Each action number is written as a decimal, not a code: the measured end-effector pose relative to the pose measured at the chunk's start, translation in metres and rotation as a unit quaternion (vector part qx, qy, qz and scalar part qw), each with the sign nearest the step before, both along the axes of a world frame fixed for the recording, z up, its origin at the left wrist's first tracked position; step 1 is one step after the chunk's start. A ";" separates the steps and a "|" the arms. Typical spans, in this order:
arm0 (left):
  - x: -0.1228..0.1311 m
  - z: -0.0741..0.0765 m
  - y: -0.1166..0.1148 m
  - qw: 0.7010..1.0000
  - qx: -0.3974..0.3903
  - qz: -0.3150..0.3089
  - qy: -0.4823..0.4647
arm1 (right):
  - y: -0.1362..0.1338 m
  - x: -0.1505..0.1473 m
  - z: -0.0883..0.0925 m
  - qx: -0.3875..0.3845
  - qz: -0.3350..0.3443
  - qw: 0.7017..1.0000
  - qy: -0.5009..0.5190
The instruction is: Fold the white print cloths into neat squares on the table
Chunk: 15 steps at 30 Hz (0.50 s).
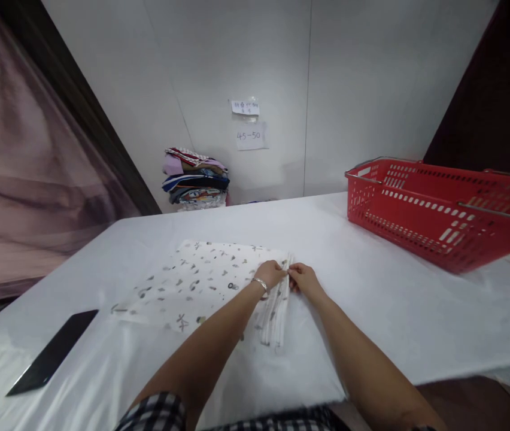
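Note:
A white cloth [212, 272] with small grey and brown printed figures lies spread on the table. Its right end is gathered into narrow, lengthwise pleats [275, 317]. My left hand [270, 275], with a bracelet at the wrist, pinches the pleated part near its far end. From the right side, my right hand [303, 279] grips the outer edge of the same pleats, its fingertips close to those of the left. Part of the pleats is hidden behind my left hand and wrist.
A red plastic basket [405, 221] with metal handles stands at the right of the white-covered table [372, 311]. A flat black panel [55, 353] lies at the left. Behind the far edge rises a stack of folded fabrics [197, 179], near paper notes [252, 136] on the wall. A pinkish curtain [35, 161] hangs left.

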<state>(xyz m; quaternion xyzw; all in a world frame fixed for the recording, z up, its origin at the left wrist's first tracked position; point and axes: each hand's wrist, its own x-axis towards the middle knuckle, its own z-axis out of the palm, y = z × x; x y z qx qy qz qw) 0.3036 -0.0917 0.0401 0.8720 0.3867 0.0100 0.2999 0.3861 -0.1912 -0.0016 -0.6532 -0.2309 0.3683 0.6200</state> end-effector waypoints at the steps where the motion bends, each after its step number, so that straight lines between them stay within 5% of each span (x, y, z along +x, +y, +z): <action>1: 0.000 -0.001 0.003 1.000 -0.012 0.001 -0.001 | 0.000 0.000 0.001 0.001 0.006 1.000 0.012; 8: -0.003 -0.003 0.013 0.994 -0.106 0.035 -0.006 | -0.005 -0.002 0.010 -0.011 0.062 0.997 0.051; 15: -0.003 -0.003 0.010 0.992 -0.117 0.045 -0.020 | -0.008 -0.007 0.009 -0.015 0.112 0.993 -0.026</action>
